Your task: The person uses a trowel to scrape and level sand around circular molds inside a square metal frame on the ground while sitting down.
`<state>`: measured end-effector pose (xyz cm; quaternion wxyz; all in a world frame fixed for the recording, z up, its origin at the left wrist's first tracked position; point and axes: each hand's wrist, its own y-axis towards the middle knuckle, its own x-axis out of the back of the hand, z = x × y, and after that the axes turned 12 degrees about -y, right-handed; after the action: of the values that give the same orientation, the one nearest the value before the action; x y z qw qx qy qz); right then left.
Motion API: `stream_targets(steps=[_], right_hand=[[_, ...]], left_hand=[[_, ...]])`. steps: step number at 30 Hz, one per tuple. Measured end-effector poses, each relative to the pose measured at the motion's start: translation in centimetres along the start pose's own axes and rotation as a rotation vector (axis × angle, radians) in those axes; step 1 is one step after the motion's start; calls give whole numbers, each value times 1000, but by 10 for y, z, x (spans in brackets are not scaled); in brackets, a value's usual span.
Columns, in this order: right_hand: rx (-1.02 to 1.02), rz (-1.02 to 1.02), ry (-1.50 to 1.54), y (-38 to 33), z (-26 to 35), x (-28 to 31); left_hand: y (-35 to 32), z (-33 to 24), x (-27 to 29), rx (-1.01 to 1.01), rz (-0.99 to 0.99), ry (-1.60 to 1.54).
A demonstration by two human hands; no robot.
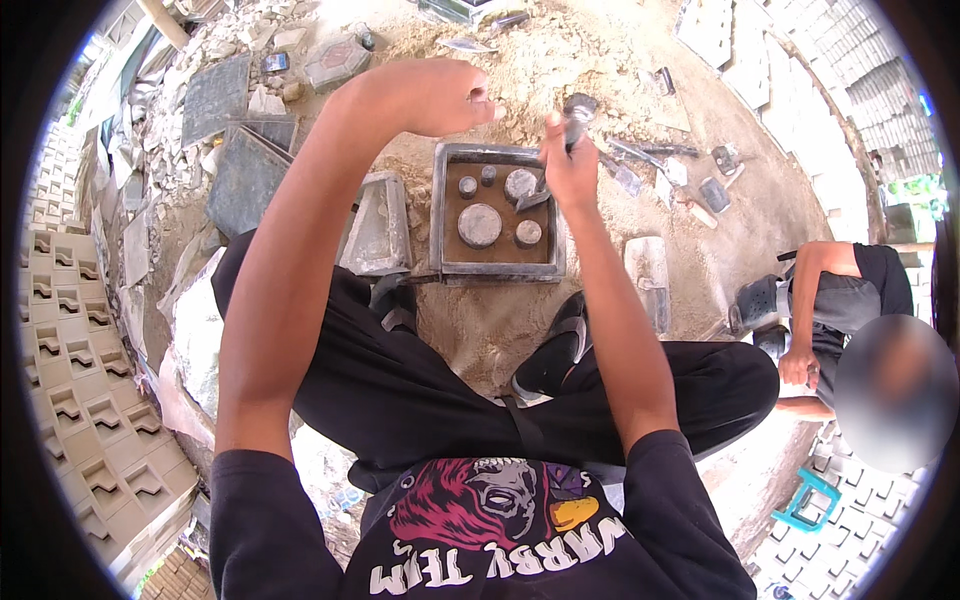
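A square grey mould tray (447, 215) lies on the sandy ground in front of me, filled with brown material and several round grey discs (479, 224). My right hand (570, 160) grips the handle of a small trowel (533, 198), whose blade rests at the tray's right side by a disc. My left hand (425, 95) is raised above the tray's far edge, fingers curled, with nothing visible in it. I sit with legs in black trousers spread around the tray, shoes (552, 350) near its front edge.
A grey mould piece (380, 225) lies left of the tray, dark slabs (245, 175) farther left. Tools and a float (648, 275) are scattered right. Patterned blocks (70, 380) stack at left. Another person (840, 320) crouches at right.
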<state>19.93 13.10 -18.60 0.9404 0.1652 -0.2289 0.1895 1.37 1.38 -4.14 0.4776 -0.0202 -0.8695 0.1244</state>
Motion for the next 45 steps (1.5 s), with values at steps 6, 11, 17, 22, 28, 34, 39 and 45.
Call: stream_targets(steps=[6, 11, 17, 22, 28, 34, 39, 45], right_hand=[[59, -45, 204, -11, 13, -22], [92, -61, -28, -11, 19, -37], [334, 82, -209, -7, 45, -21], [329, 117, -280, 7, 52, -25], [377, 401, -320, 15, 32, -22], [351, 142, -373, 21, 34, -16], [257, 181, -535, 45, 56, -7], [351, 1, -526, 50, 31, -15]], left_hand=[[-2, 1, 2, 70, 32, 52], [1, 13, 2, 17, 6, 38], [-5, 8, 3, 25, -14, 37], [-5, 15, 2, 14, -28, 79], [-8, 13, 4, 27, -26, 48], [-21, 15, 15, 37, -82, 62], [-25, 38, 27, -10, -218, 73], [-38, 35, 27, 58, -204, 12]])
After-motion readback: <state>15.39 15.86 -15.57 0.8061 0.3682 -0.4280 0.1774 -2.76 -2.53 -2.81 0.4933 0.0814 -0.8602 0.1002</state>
